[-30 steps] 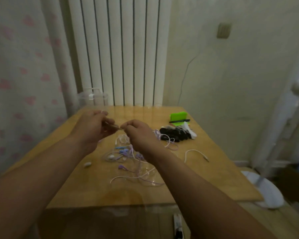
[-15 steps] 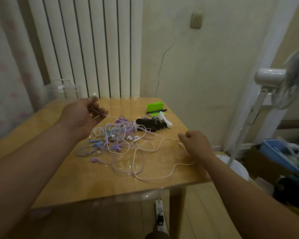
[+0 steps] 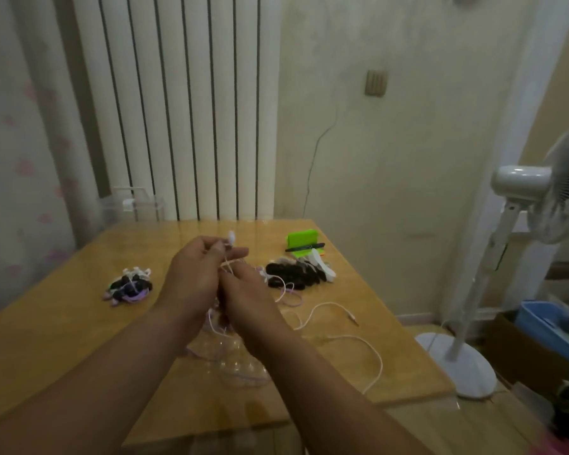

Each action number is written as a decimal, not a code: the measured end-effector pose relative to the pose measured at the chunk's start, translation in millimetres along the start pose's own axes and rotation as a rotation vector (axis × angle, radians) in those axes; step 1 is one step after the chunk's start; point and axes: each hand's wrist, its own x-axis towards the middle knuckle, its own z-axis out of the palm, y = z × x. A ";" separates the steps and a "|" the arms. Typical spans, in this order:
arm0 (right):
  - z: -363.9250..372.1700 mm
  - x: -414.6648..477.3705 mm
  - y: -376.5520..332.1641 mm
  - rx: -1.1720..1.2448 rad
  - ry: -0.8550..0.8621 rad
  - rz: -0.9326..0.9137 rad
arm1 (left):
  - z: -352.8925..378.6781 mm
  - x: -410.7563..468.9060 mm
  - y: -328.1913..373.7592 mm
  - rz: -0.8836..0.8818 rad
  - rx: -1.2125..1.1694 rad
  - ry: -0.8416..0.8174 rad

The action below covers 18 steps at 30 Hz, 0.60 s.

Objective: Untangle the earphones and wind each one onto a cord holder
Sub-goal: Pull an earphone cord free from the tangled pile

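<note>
My left hand [image 3: 194, 274] is raised over the table's middle and pinches a white earphone [image 3: 231, 238] at its earbud end, the bud sticking up above my fingers. My right hand [image 3: 247, 293] is close against it, fingers curled round the same white cord. That white cord [image 3: 368, 348] trails to the right across the wooden table [image 3: 63, 323] and ends in a plug [image 3: 353, 320]. Tangled purple and white earphones [image 3: 240, 366] lie under my wrists, mostly hidden. A pile of black cord holders [image 3: 293, 274] sits to the right. A wound bundle [image 3: 128, 287] lies to the left.
A green holder with a black pen [image 3: 304, 243] stands at the table's far right. A clear plastic box [image 3: 135, 205] is at the back left by the radiator. A white standing fan [image 3: 493, 274] is beside the table's right edge, with a blue bin [image 3: 552, 326] behind it.
My right hand came back from the table's right edge to meet my left hand at the centre. The white cord now runs out to the right. The view has shifted left.
</note>
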 end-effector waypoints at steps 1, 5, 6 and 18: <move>-1.3 -0.1 -2.4 -0.024 -0.021 -0.018 | -5.8 1.9 -2.5 -0.036 -0.034 0.033; -13.4 5.7 -21.9 -0.401 -0.074 -0.176 | -29.4 -7.1 -4.4 -0.230 -0.128 0.031; -15.7 8.9 -31.2 -0.530 -0.069 -0.227 | -34.3 -12.2 -3.9 -0.254 -0.112 -0.001; -15.7 32.4 -85.0 -0.873 -0.353 -0.362 | -48.2 -18.1 11.1 0.006 -0.016 -0.218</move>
